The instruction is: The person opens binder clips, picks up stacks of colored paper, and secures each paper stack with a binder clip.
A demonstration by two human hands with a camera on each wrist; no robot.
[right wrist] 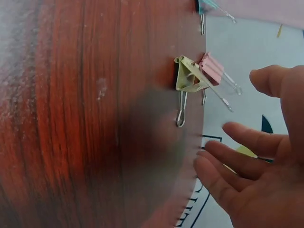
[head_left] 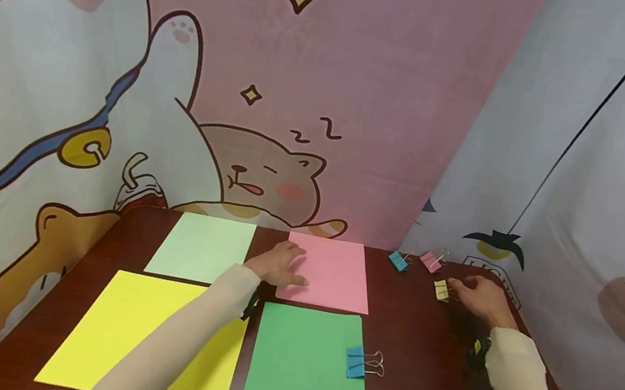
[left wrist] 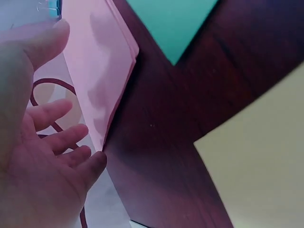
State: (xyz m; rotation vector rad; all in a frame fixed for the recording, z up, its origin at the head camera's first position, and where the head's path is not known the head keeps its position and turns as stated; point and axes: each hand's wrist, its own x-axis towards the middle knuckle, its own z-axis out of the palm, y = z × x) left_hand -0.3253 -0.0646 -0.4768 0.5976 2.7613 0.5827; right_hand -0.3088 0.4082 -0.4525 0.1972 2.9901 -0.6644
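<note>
At the left edge of the pink paper stack [head_left: 337, 274] is my left hand [head_left: 278, 264], its fingers spread and holding nothing. In the left wrist view those fingers [left wrist: 66, 137] stand near the stack's edge; whether they touch it I cannot tell. On the right, my right hand [head_left: 483, 300] hovers beside a yellow binder clip [head_left: 442, 290]. The right wrist view shows a gap between its loosely bent fingers [right wrist: 242, 156] and the yellow clip [right wrist: 190, 78]. Behind that clip lie a pink binder clip [head_left: 431, 262] and a blue binder clip [head_left: 398, 261].
Nearer me lies a green paper stack [head_left: 303, 371] with a blue binder clip [head_left: 356, 362] on its right edge. Yellow paper [head_left: 106, 333] lies front left, partly under my left forearm, and pale green paper [head_left: 202, 247] behind it. A printed cloth [head_left: 365, 94] hangs behind the table.
</note>
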